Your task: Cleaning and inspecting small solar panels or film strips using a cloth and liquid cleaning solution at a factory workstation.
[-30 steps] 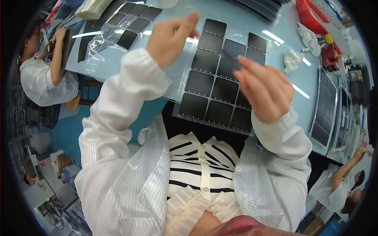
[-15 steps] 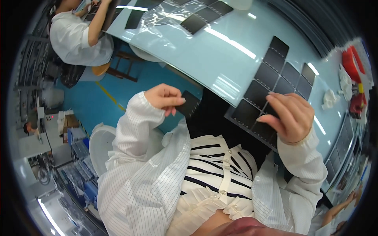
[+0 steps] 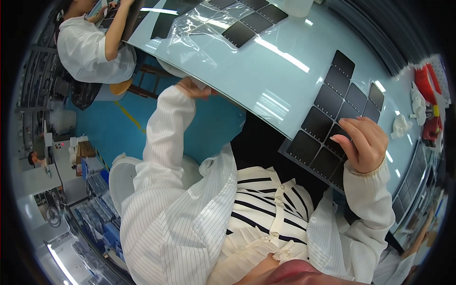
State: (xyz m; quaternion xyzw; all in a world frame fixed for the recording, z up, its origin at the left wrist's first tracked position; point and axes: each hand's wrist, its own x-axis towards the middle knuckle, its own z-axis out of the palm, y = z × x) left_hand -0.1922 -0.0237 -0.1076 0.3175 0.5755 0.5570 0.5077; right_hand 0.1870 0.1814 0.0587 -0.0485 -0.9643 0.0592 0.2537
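Note:
My left hand is at the table's near edge, left of the middle, its fingers closed and partly hidden. A small pale, shiny patch shows at its fingertips; I cannot make out what it is. Over at the right, my right hand hovers on or just above a block of dark square plates, thumb and fingers apart, with nothing visible between them. Each plate is dark and glossy, with rounded corners and a row of small pale marks along one edge. They lie in rows, and a dark tray-like edge juts out under the nearest ones.
More dark plates lie by clear plastic film on the pale glossy table. A whitish container stands at the back. Crumpled white tissue and a red item are at the right. A person in white sits far left.
My left hand has moved up and away to the table edge; the dark plate it held no longer shows clearly. My right hand stays over the plates. The view has shifted slightly.

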